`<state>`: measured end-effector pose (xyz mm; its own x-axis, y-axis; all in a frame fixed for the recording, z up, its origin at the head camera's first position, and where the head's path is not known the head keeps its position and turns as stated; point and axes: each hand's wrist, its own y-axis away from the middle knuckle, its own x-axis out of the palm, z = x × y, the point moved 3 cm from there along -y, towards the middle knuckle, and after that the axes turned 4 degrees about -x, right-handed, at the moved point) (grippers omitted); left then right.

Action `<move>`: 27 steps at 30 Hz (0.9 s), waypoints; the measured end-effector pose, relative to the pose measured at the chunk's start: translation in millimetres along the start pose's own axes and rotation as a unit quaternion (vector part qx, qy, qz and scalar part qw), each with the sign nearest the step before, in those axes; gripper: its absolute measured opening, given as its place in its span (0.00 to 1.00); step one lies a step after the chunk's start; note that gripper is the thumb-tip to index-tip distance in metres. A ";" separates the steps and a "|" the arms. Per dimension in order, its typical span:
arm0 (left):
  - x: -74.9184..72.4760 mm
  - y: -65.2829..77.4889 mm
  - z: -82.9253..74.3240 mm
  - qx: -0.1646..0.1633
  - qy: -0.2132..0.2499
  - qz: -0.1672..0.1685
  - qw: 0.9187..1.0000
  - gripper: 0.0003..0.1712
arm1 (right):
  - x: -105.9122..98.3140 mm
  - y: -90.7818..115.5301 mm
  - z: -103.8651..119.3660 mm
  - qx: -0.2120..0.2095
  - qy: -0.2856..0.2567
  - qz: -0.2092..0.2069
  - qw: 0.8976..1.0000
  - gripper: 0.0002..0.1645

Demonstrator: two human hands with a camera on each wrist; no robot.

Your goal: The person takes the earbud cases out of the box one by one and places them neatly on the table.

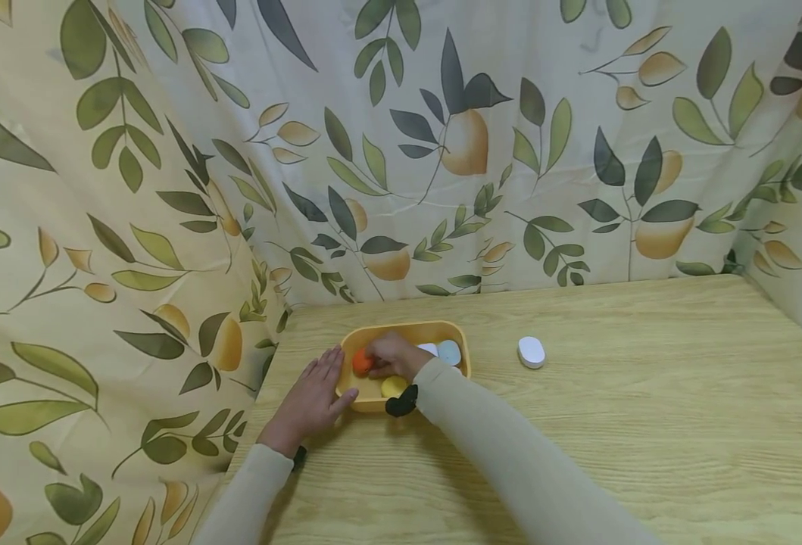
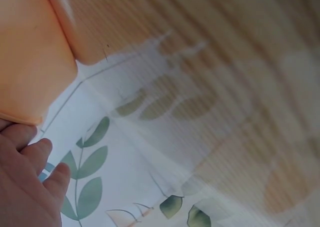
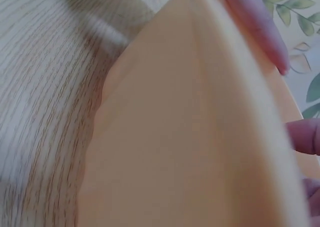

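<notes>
A yellow-orange plastic bin [image 1: 444, 327] stands on the table with several small rounded pieces in it. My right hand [image 1: 397, 354] reaches inside and pinches an orange rounded piece [image 1: 361, 363] near the left end. Close below that hand lies a yellow piece [image 1: 394, 387]; to its right are a light blue piece [image 1: 449, 352] and a white one [image 1: 429, 349], partly covered by the arm. Fingers straight, my left hand [image 1: 313, 395] rests against the bin's left end. In the right wrist view, the bin's wall [image 3: 165, 117] hides most of the right hand.
A white rounded piece [image 1: 532, 353] lies on the wood-grain table [image 1: 619, 409], right of the bin. Leaf-and-fruit patterned curtains [image 1: 401, 151] hang behind the table and along its left side. Dark wrist bands [image 1: 402, 401] show at both sleeves.
</notes>
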<state>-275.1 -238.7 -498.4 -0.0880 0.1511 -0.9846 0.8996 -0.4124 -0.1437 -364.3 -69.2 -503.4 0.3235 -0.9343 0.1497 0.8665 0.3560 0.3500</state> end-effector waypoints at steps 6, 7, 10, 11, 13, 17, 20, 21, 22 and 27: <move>-0.3 0.4 0.3 -0.004 0.002 -0.001 1.000 0.48 | -3.9 3.9 0.7 -0.009 -0.008 0.002 1.000 0.08; -0.4 0.3 0.0 -0.003 0.003 -0.002 1.000 0.48 | -4.6 4.4 0.6 -0.010 -0.009 0.001 1.000 0.07; 0.0 0.3 -0.4 0.002 0.003 -0.007 1.000 0.48 | -6.9 5.5 0.3 -0.012 -0.012 0.001 1.000 0.06; -0.1 0.4 -0.7 0.002 0.004 -0.007 1.000 0.48 | -7.7 5.8 0.0 -0.012 -0.012 0.001 1.000 0.06; -0.4 0.8 -1.4 0.002 0.006 -0.006 1.000 0.48 | -9.1 6.6 -0.3 -0.015 -0.011 0.001 1.000 0.08; 0.0 1.5 -1.8 -0.001 0.008 -0.001 1.000 0.47 | -11.8 7.9 -1.0 -0.016 -0.014 0.003 1.000 0.11; 0.6 1.5 -1.2 -0.003 0.007 -0.001 1.000 0.47 | -13.6 8.8 -1.7 -0.015 -0.019 0.005 1.000 0.11; 0.6 1.6 -1.0 -0.003 0.007 -0.002 1.000 0.47 | -14.1 9.2 -1.8 -0.014 -0.021 0.007 1.000 0.11; 0.5 1.6 -0.9 -0.002 0.007 -0.004 1.000 0.47 | -14.4 9.8 -1.7 -0.015 -0.020 0.008 1.000 0.11; -0.1 1.4 -0.6 0.004 0.011 -0.013 1.000 0.47 | -16.4 12.6 -0.5 -0.013 -0.017 0.020 1.000 0.11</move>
<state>-273.6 -238.8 -498.4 -0.1016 0.1814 -0.9781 0.8939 -0.4149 -0.1698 -358.5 -49.3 -501.9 0.3462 -0.9178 0.1943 0.8623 0.3929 0.3195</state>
